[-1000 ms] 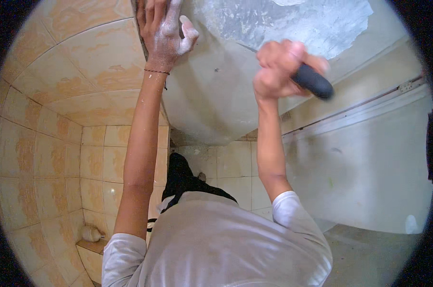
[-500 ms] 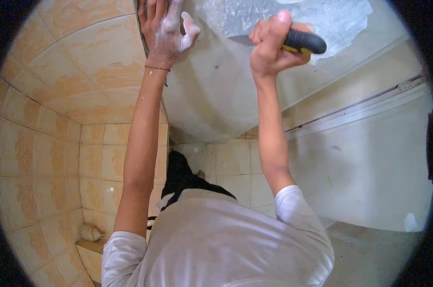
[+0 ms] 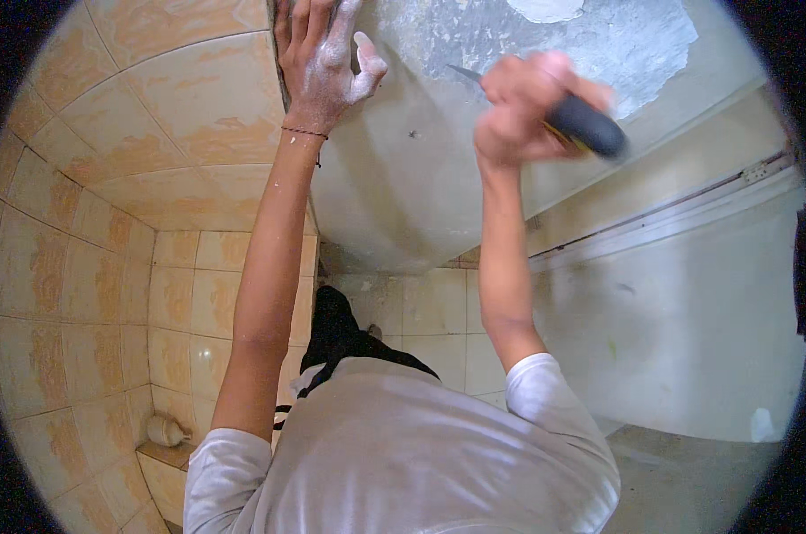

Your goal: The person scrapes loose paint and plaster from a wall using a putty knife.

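My left hand (image 3: 324, 76), coated in white dust, rests flat against the painted wall (image 3: 394, 169) beside the tiled edge, thumb stretched out and fingertips cut off at the top. In my right hand (image 3: 523, 107) is a scraper with a black and yellow handle (image 3: 590, 127), the fist closed round it. Its thin blade (image 3: 465, 73) points up and left, seen nearly edge-on, close to a rough grey-white patch (image 3: 639, 53) where the paint is stripped. I cannot tell whether the blade touches the wall. The right hand is smeared by motion.
Orange and cream tiles (image 3: 198, 107) cover the wall at left. A pale rounded object (image 3: 165, 431) sits on a tiled ledge lower left. To the right stands a pale door-like panel (image 3: 670, 329) with a metal hinge (image 3: 757, 172). Light tiles (image 3: 434, 298) form the floor.
My right hand and the scraper have moved down and slightly right, and the blade is tilted more. The left hand keeps its place on the wall while the view has shifted a little.
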A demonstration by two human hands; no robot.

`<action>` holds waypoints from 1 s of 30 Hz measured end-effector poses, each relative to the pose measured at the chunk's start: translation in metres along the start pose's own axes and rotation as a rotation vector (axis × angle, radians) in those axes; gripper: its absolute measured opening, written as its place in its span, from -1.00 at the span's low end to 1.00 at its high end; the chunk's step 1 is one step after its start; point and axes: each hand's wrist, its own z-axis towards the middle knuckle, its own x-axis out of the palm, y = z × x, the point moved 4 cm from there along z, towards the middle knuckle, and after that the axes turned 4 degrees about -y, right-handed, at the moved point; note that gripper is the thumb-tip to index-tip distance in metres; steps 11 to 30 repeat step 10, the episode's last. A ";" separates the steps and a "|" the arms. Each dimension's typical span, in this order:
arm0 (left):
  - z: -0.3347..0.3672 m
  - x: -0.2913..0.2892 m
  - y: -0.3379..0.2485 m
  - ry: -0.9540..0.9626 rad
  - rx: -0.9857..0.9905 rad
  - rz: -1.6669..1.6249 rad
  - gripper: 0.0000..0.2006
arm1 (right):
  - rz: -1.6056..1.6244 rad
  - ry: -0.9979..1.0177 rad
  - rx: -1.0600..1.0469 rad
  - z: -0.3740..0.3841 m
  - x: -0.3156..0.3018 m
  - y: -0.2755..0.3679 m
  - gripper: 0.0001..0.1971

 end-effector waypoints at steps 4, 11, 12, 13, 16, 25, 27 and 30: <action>-0.002 -0.002 0.002 -0.004 -0.001 0.002 -0.25 | -0.006 0.018 0.269 -0.018 0.004 -0.013 -0.71; 0.000 0.001 0.000 -0.015 0.007 -0.027 -0.26 | -0.067 0.027 0.204 -0.012 0.000 -0.035 -0.66; 0.000 0.001 0.000 -0.015 0.007 -0.027 -0.26 | -0.067 0.027 0.204 -0.012 0.000 -0.035 -0.66; 0.000 0.001 0.000 -0.015 0.007 -0.027 -0.26 | -0.067 0.027 0.204 -0.012 0.000 -0.035 -0.66; 0.000 0.001 0.000 -0.015 0.007 -0.027 -0.26 | -0.067 0.027 0.204 -0.012 0.000 -0.035 -0.66; 0.000 0.001 0.000 -0.015 0.007 -0.027 -0.26 | -0.067 0.027 0.204 -0.012 0.000 -0.035 -0.66; 0.000 0.001 0.000 -0.015 0.007 -0.027 -0.26 | -0.067 0.027 0.204 -0.012 0.000 -0.035 -0.66; 0.000 0.001 0.000 -0.015 0.007 -0.027 -0.26 | -0.067 0.027 0.204 -0.012 0.000 -0.035 -0.66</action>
